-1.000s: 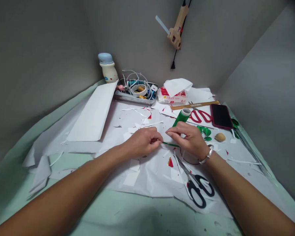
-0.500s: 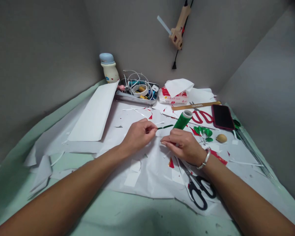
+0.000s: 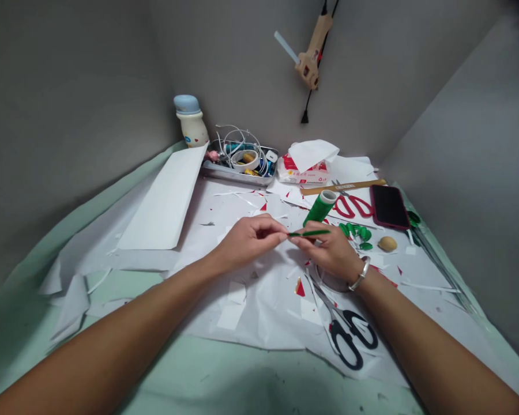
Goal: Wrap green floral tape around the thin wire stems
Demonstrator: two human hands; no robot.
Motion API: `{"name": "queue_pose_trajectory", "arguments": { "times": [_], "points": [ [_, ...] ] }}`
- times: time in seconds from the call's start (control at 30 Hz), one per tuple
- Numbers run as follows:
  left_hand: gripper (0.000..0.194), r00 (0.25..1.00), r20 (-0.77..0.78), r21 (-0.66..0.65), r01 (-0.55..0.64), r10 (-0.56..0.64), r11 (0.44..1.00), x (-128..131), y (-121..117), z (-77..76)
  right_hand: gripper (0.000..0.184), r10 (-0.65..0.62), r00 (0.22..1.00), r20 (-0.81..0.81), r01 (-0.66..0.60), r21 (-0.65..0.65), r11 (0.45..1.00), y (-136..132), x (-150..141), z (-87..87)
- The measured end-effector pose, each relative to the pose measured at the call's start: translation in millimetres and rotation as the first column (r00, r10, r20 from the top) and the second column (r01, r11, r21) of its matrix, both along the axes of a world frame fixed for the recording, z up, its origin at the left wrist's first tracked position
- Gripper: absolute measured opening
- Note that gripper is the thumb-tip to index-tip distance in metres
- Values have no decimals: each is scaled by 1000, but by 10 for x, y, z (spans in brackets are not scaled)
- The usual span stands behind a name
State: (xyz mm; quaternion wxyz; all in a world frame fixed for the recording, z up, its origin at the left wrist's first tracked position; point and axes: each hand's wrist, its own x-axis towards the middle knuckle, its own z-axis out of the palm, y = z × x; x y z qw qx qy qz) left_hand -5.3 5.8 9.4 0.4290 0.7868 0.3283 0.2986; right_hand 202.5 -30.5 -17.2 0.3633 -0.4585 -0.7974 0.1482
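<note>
Nearby, green spool [image 3: 319,208] behind right hand [image 3: 331,252], black-handled scissors [image 3: 349,340] below it

Bare forearms [image 3: 112,346], and what looks like a silver bangle [image 3: 360,274] at the right hand [image 3: 331,251].

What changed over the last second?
The left hand moved right, its fingertips still on the end of the thin green stick. The right hand rose to just under the stick, which now lies nearly level between the hands. The green spool and black-handled scissors stayed put.
</note>
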Motion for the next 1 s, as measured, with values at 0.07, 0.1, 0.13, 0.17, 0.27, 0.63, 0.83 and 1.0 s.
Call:
{"name": "queue_pose_trajectory", "arguments": {
  "times": [0.07, 0.1, 0.13, 0.17, 0.27, 0.63, 0.83, 1.0],
  "points": [
    [19, 989, 3, 10, -149, 149, 989, 1, 30, -25, 16, 58, 996, 71, -59, 22, 998, -38, -53, -3],
    [18, 977, -16, 39, -211, 212, 977, 1, 43, -44, 16, 84, 991, 109, -88, 34, 996, -58, -78, 1],
    [18, 965, -44, 81, -255, 259, 964, 1, 51, -65, 17, 104, 985, 141, -112, 51, 992, -78, -99, 9],
    [17, 955, -75, 131, -276, 287, 952, 1, 56, -86, 17, 116, 980, 163, -129, 72, 989, -95, -113, 20],
    [17, 952, -185, 258, -194, 245, 946, 3, 44, -136, 17, 88, 984, 157, -111, 141, 984, -121, -116, 66],
    [18, 989, -61, 50, 137, -134, 989, 10, -60, 5, 17, -45, 998, -40, 46, 22, 999, 24, 37, 19],
    [17, 965, -40, 129, -253, 260, 959, 0, 32, -50, 17, 110, 984, 137, -119, 61, 991, -68, -84, 6],
    [17, 943, -226, 313, -168, 245, 935, 9, 20, -146, 16, 61, 989, 132, -80, 148, 986, -99, -81, 85]
  ]
}}
